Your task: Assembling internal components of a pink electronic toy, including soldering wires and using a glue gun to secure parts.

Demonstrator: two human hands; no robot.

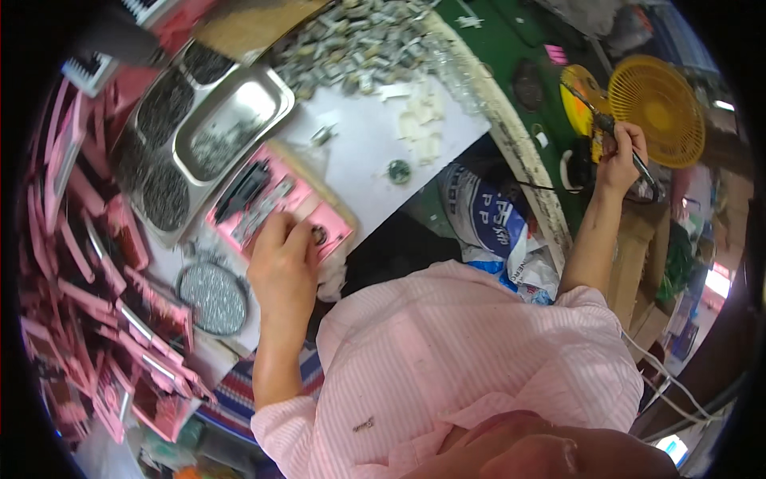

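While a dark, pen-shaped tool is clasped in the right grip, a pink casing is touched by the left grip, its fingers bent; whether anything is pinched there cannot be told. The casing is seen at the near edge of the white surface, beside a metal tray.
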